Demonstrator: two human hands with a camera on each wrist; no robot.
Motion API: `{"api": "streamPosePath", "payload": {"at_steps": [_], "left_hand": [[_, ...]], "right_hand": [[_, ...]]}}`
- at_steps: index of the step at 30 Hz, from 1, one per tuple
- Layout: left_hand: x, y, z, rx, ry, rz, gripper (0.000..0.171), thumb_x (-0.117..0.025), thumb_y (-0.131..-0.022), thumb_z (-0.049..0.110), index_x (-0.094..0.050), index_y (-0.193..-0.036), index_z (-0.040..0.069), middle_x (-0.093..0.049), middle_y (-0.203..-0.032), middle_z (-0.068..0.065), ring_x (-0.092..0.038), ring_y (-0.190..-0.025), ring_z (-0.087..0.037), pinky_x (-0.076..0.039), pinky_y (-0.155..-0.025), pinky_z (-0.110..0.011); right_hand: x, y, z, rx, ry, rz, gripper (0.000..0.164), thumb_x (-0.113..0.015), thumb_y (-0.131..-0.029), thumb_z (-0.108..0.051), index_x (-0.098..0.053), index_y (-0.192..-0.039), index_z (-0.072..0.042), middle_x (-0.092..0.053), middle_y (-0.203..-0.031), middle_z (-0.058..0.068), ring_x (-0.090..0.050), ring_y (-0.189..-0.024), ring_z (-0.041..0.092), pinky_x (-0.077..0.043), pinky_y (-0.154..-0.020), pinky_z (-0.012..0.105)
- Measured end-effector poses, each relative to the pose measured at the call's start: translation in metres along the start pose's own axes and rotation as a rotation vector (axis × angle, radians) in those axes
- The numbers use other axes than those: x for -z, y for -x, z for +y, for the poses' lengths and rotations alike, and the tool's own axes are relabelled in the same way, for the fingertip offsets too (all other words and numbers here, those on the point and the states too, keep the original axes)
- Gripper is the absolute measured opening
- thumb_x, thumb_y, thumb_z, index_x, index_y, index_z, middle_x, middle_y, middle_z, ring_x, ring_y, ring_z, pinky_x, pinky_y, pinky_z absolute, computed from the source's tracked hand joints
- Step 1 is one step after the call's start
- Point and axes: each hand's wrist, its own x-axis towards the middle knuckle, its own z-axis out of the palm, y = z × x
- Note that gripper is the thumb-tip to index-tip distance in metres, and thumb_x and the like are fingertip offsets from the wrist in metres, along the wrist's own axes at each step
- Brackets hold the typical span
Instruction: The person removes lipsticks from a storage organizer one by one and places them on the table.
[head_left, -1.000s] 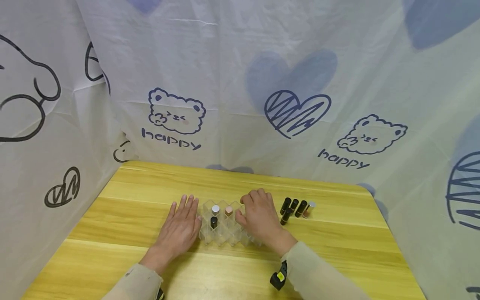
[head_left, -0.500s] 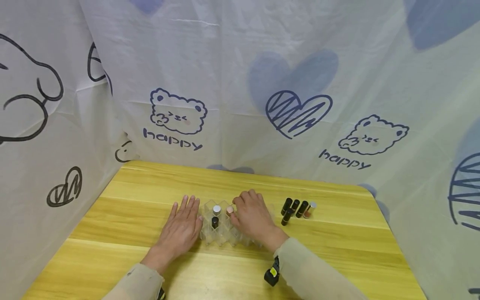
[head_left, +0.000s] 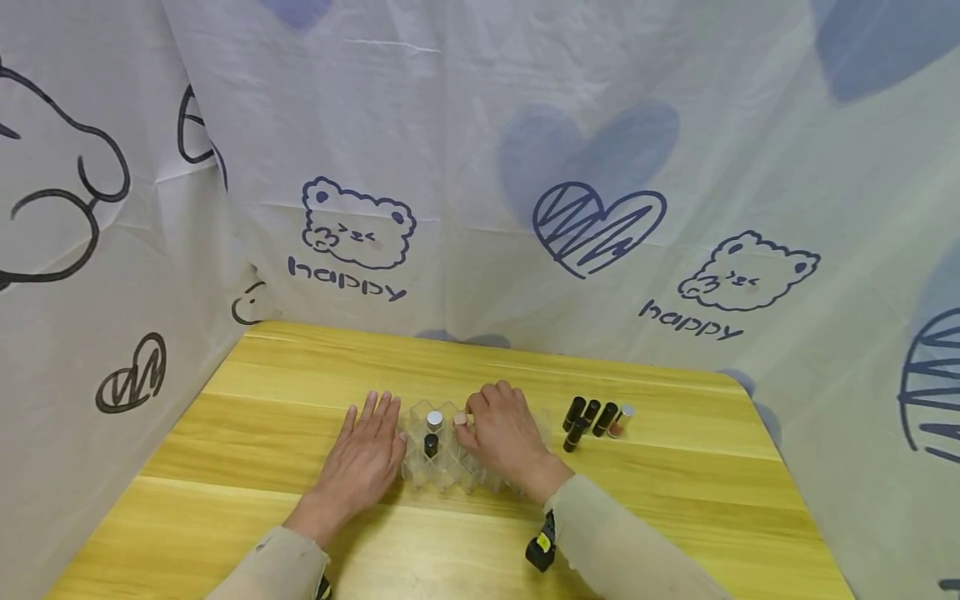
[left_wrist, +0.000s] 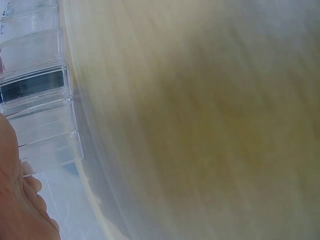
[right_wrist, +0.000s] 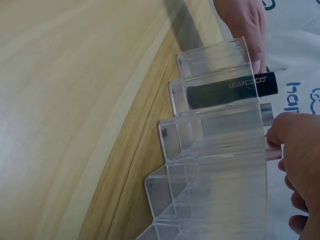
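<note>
A clear plastic lipstick holder (head_left: 444,475) with diamond-shaped compartments stands on the table. My left hand (head_left: 362,462) lies against its left side, fingers straight. Over the back of the holder, my right hand (head_left: 510,437) pinches the pink-capped lipstick (head_left: 461,419) between thumb and fingers; in the right wrist view, the pink tube (right_wrist: 273,152) shows at the holder's top edge beside the thumb. A silver-capped lipstick (head_left: 434,420) and a black lipstick (right_wrist: 225,91) with white lettering stand in compartments at the left end. My right hand hides the holder's right part.
Several black lipsticks (head_left: 605,419) stand in a cluster on the wooden table (head_left: 675,467), right of the holder. Among them is one silver-capped clear tube (head_left: 621,422). A white printed curtain (head_left: 480,167) hangs behind and at both sides.
My right hand has moved left over the holder, from its right part to the pink-capped lipstick, and now pinches it. My left hand has stayed at the holder's side.
</note>
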Motion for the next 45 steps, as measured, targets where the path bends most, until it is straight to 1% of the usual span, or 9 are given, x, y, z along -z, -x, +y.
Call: {"api": "streamPosePath", "payload": {"at_steps": [4, 8, 14, 20, 24, 29, 32, 39, 45], "left_hand": [[0.0, 0.0, -0.001, 0.002, 0.002, 0.0, 0.061, -0.035, -0.116, 0.034, -0.029, -0.164, -0.003, -0.029, -0.17, -0.022, -0.02, -0.161, -0.039, -0.013, -0.132, -0.059], [-0.001, 0.0, -0.001, 0.003, 0.003, -0.002, 0.062, -0.035, -0.116, 0.035, -0.029, -0.164, -0.003, -0.029, -0.17, -0.022, -0.02, -0.161, -0.04, -0.014, -0.132, -0.06], [-0.001, 0.0, -0.001, 0.005, 0.003, -0.001, 0.062, -0.035, -0.115, 0.035, -0.03, -0.164, -0.003, -0.03, -0.17, -0.022, -0.021, -0.161, -0.04, -0.014, -0.132, -0.06], [0.0, 0.0, -0.001, 0.009, 0.008, -0.004, 0.062, -0.035, -0.116, 0.035, -0.029, -0.164, -0.003, -0.028, -0.17, -0.022, -0.021, -0.161, -0.04, -0.013, -0.132, -0.059], [0.0, 0.001, -0.001, 0.008, 0.012, -0.004, 0.062, -0.035, -0.116, 0.035, -0.029, -0.164, -0.003, -0.029, -0.171, -0.022, -0.021, -0.161, -0.04, -0.014, -0.132, -0.059], [0.0, 0.001, -0.001, 0.009, 0.017, -0.007, 0.062, -0.035, -0.116, 0.035, -0.029, -0.164, -0.003, -0.028, -0.171, -0.021, -0.021, -0.161, -0.04, -0.013, -0.132, -0.059], [0.0, 0.001, -0.001, 0.011, 0.024, -0.006, 0.061, -0.035, -0.116, 0.035, -0.029, -0.164, -0.003, -0.028, -0.171, -0.021, -0.02, -0.161, -0.039, -0.013, -0.133, -0.059], [-0.001, -0.001, -0.001, 0.009, 0.023, -0.003, 0.061, -0.036, -0.116, 0.034, -0.029, -0.164, -0.002, -0.03, -0.171, -0.021, -0.02, -0.161, -0.039, -0.013, -0.132, -0.059], [-0.001, 0.0, -0.001, 0.008, 0.024, -0.002, 0.061, -0.036, -0.116, 0.034, -0.029, -0.164, -0.002, -0.03, -0.17, -0.022, -0.02, -0.161, -0.039, -0.014, -0.132, -0.059]], "right_hand": [[-0.003, -0.001, 0.0, 0.042, -0.001, 0.037, 0.02, -0.068, -0.102, -0.03, -0.074, -0.102, -0.012, -0.067, -0.095, 0.003, -0.055, -0.086, 0.023, -0.044, -0.074, 0.036], [-0.007, -0.001, 0.0, 0.097, 0.019, 0.098, 0.016, -0.067, -0.102, -0.024, -0.073, -0.092, -0.013, -0.065, -0.088, 0.002, -0.053, -0.08, 0.023, -0.04, -0.068, 0.033], [-0.012, -0.001, 0.001, 0.111, 0.033, 0.135, 0.015, -0.07, -0.099, -0.023, -0.071, -0.089, -0.013, -0.062, -0.083, 0.002, -0.051, -0.077, 0.022, -0.038, -0.066, 0.032], [-0.009, -0.002, 0.004, 0.137, 0.005, 0.094, 0.014, -0.069, -0.1, -0.024, -0.071, -0.093, -0.012, -0.061, -0.086, 0.001, -0.05, -0.079, 0.021, -0.038, -0.068, 0.032], [-0.005, -0.003, 0.008, 0.15, -0.03, 0.026, 0.016, -0.069, -0.102, -0.026, -0.072, -0.099, -0.011, -0.063, -0.092, 0.001, -0.05, -0.083, 0.021, -0.042, -0.071, 0.033], [0.0, -0.003, 0.012, 0.134, -0.102, -0.073, 0.019, -0.067, -0.105, -0.027, -0.072, -0.108, -0.009, -0.064, -0.1, 0.002, -0.049, -0.087, 0.02, -0.047, -0.079, 0.037], [0.003, -0.004, 0.014, 0.13, -0.144, -0.102, 0.021, -0.063, -0.107, -0.028, -0.072, -0.111, -0.009, -0.064, -0.103, 0.003, -0.049, -0.09, 0.021, -0.048, -0.083, 0.039], [0.012, -0.009, 0.018, 0.13, -0.223, -0.11, 0.022, -0.064, -0.107, -0.028, -0.072, -0.111, -0.008, -0.065, -0.103, 0.004, -0.05, -0.091, 0.021, -0.048, -0.084, 0.04], [0.024, -0.015, 0.019, 0.106, -0.25, -0.049, 0.018, -0.073, -0.099, -0.028, -0.071, -0.103, -0.011, -0.067, -0.1, 0.003, -0.052, -0.092, 0.021, -0.049, -0.086, 0.04]]}}
